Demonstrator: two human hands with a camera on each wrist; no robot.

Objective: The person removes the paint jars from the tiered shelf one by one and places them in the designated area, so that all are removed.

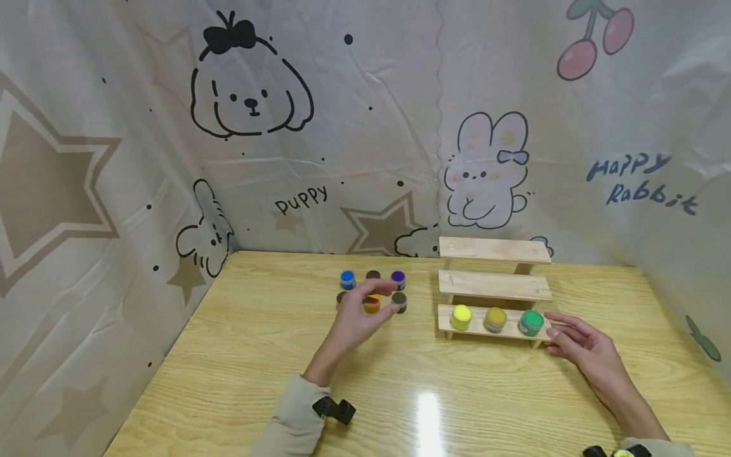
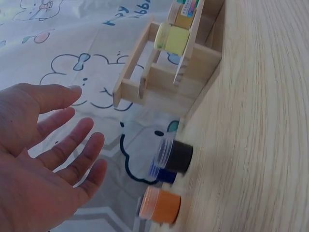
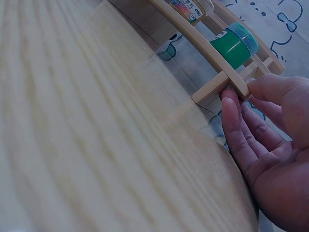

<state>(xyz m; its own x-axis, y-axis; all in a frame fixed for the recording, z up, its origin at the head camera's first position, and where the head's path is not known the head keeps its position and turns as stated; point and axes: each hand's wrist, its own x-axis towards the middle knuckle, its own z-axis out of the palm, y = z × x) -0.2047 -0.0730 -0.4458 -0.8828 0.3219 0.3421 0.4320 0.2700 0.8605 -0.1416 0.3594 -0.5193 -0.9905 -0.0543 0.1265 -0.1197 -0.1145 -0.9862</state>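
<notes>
My left hand [image 1: 353, 320] hovers over a group of small paint jars, its fingers loosely bent and apart with nothing between them. Around and beneath it stand an orange jar [image 1: 372, 306], a black jar [image 1: 399, 303], a purple jar [image 1: 398, 279], a blue jar [image 1: 348, 279] and dark jars partly hidden by the fingers. My right hand [image 1: 594, 358] pinches the right end of a three-tier wooden rack [image 1: 495, 285], thumb above and fingers below the lowest board. On that board sit a yellow jar [image 1: 461, 317], an ochre jar [image 1: 495, 320] and a green jar [image 3: 235, 46].
The rack stands at the back right of the wood-grain table [image 1: 365, 381]. A printed curtain [image 1: 365, 127] hangs behind the table and along its sides. A black strap [image 1: 334, 409] is on the left sleeve.
</notes>
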